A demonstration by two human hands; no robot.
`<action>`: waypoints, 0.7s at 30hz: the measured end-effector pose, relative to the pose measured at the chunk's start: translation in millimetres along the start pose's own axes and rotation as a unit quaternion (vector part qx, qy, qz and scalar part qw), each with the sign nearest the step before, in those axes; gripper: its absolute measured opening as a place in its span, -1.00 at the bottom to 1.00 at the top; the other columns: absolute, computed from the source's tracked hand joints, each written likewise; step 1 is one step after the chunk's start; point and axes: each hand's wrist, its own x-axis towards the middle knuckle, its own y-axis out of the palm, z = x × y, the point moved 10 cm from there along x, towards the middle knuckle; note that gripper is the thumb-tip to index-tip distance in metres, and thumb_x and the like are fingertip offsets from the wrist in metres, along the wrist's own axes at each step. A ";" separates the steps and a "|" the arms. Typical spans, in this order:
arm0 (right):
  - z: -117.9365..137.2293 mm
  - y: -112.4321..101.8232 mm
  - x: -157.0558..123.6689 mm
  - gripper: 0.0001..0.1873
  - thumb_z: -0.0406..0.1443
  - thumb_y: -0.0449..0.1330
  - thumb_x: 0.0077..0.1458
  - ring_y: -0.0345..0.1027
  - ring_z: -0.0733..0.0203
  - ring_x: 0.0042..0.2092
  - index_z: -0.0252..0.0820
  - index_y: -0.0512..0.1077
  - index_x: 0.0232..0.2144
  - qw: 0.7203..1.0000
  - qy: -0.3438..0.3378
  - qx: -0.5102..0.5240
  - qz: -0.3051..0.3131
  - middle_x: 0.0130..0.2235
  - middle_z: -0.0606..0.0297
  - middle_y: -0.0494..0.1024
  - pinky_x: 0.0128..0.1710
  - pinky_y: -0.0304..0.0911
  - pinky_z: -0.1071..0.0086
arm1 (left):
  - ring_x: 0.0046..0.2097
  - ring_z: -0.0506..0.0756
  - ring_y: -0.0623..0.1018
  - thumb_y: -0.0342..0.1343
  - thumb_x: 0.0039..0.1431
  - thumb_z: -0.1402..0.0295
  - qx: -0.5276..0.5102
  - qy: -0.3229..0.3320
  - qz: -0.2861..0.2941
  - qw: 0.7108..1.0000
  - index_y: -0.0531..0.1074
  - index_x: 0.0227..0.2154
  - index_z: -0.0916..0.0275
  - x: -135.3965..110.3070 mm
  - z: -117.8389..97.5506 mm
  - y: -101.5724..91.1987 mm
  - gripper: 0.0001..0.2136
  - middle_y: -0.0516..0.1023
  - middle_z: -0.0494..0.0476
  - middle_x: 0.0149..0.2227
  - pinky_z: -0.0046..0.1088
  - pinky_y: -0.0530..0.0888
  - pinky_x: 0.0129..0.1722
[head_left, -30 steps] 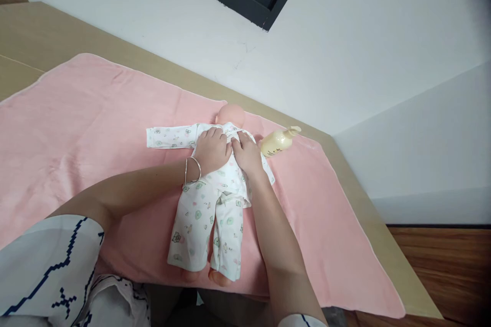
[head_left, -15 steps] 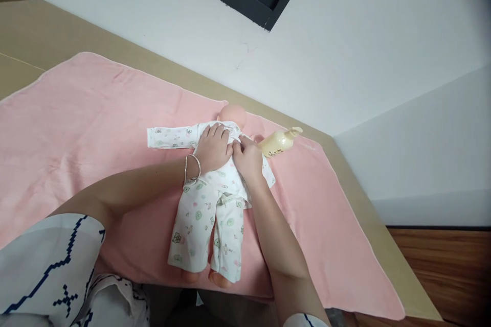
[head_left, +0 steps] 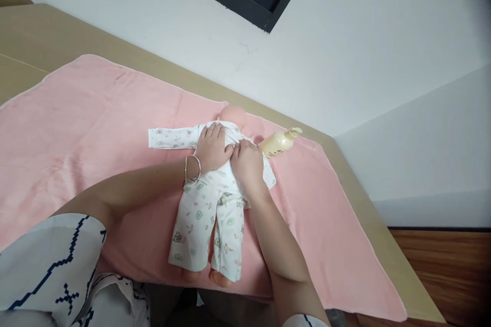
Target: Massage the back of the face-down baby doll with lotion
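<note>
A doll lies on a pink blanket (head_left: pixel 126 112), its bare head (head_left: pixel 232 115) at the far end and its feet (head_left: pixel 220 279) towards me. It wears a white patterned shirt (head_left: pixel 224 182) and matching pants (head_left: pixel 192 227). My left hand (head_left: pixel 213 148) rests flat on the shirt's chest, fingers stretched out. Beside it, my right hand (head_left: pixel 247 163) has curled fingers gripping the shirt front; the pinched cloth is mostly hidden. One sleeve (head_left: pixel 172 138) stretches out to the left. Just past my right hand leans a pale yellow pump bottle (head_left: pixel 276 144).
The blanket covers much of a tan tabletop (head_left: pixel 387 245). A white wall (head_left: pixel 184 41) runs along the far edge, with a dark frame (head_left: pixel 245 2) on it. Brown wood (head_left: pixel 448 265) shows lower down at the right.
My right hand has turned slightly, and its fingers are curled further over the shirt front. My left hand stays flat on the chest. The doll and bottle keep their places.
</note>
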 end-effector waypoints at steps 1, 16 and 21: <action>1.8 -0.9 -0.5 -0.63 -0.32 -0.16 0.28 0.42 -0.09 -0.10 -0.22 0.44 -0.30 1.000 -0.008 -0.007 -0.004 -0.21 -0.06 0.59 0.06 0.18 0.04 | 0.35 0.35 0.28 0.03 0.26 0.27 0.001 0.004 -0.002 1.000 0.29 0.18 0.45 -0.2 -0.3 -0.5 -0.51 0.36 0.46 0.27 -0.01 0.14 0.37; -9.8 6.1 10.5 -0.69 -0.28 -0.13 0.22 0.40 -0.14 -0.01 -0.21 0.40 -0.23 0.999 -0.030 0.003 0.038 -0.14 -0.03 0.60 0.14 0.11 -0.02 | 0.33 0.31 0.32 0.04 0.27 0.29 -0.020 -0.003 -0.029 0.999 0.35 0.13 0.36 -4.7 0.5 -7.7 -0.58 0.41 0.37 0.24 -0.04 0.16 0.36; -1.7 -3.6 7.8 -0.73 -0.29 -0.07 0.22 0.46 -0.11 -0.09 -0.18 0.43 -0.31 0.997 -0.051 -0.025 0.059 -0.22 0.00 0.62 0.10 0.17 0.04 | 0.34 0.31 0.30 0.00 0.29 0.30 -0.026 0.002 -0.016 1.000 0.33 0.16 0.37 -4.3 -0.2 -6.0 -0.57 0.39 0.38 0.27 -0.02 0.14 0.37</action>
